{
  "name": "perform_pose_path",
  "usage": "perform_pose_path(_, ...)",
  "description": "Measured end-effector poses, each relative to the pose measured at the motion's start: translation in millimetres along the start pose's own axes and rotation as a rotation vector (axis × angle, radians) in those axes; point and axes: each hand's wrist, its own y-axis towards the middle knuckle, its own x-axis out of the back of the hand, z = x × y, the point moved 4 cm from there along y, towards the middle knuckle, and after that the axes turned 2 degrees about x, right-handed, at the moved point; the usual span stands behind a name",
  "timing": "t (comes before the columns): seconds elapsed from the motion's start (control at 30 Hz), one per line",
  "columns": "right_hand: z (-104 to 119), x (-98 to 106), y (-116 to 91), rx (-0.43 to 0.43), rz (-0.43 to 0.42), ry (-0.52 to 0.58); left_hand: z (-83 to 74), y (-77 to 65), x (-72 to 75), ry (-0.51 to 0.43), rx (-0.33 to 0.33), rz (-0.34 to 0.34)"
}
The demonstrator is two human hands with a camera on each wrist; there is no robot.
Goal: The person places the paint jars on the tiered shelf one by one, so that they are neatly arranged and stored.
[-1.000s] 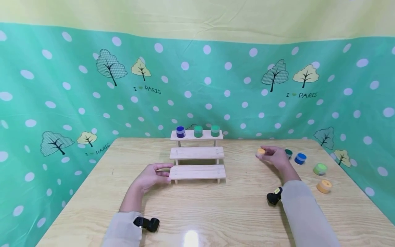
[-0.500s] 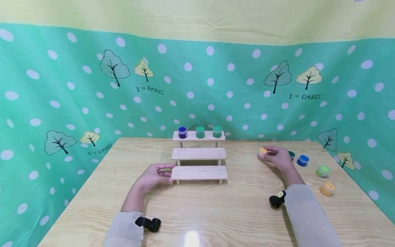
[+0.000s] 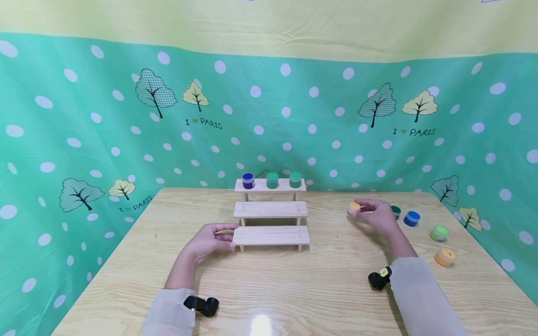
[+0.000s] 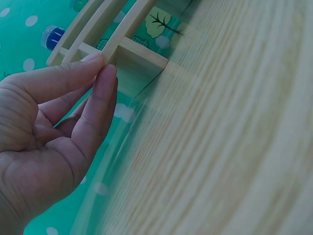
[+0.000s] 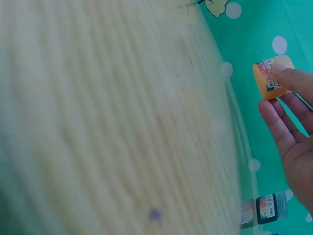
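Jar (image 3: 354, 206): orange, right of the stand (image 3: 271, 209) and well apart from it, towards the far side of the desk (image 3: 294, 289); seemingly lifted, exact height impossible to tell.
Right grip (image 3: 378, 215): closed to about the jar's width, with the jar pinched. To carry well, hold level, pinch by the side, and swing clear of the dark jar (image 3: 395, 211) just beside. To set down well, lower base first and release only once flat.
Left grip (image 3: 210, 240): pinched almost together on the left end of the bottom board (image 3: 271, 234). Best used lightly, as a brace: enough to stop sliding, without tipping.
Top board (image 3: 283, 185): topped with a navy jar (image 3: 248, 180) and two green jars (image 3: 272, 180); worth avoiding any jolt from below.
Head view: only here, the full spread at right, with blue jar (image 3: 412, 218), lime jar (image 3: 439, 233) and second orange jar (image 3: 444, 256).
Right wrist view: printed label (image 5: 270, 76) on the jar's side, too small to make out from the head; also thumb (image 5: 298, 82) against jar, fingers (image 5: 276, 122) opposite.
Left wrist view: close look at the pinch on the board's end, and at a leg (image 4: 142, 53) beneath, down to the desk.
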Motion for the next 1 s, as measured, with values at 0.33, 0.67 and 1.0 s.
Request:
perform_pose_path(0.33,17.8,0.4,-7.1,0.087,0.004,-0.019,-2.0,-1.3,0.6,0.001,-0.005,0.001)
perform_pose_path(0.67,32.4,-0.9,-13.9,0.145,-0.003,-0.021,-3.0,-2.1,-0.5,0.003,-0.001,-0.002)
perform_pose_path(1.0,51.8,-4.2,-21.6,0.200,-0.008,-0.003,-1.2,0.0,0.0,0.007,-0.007,-0.003)
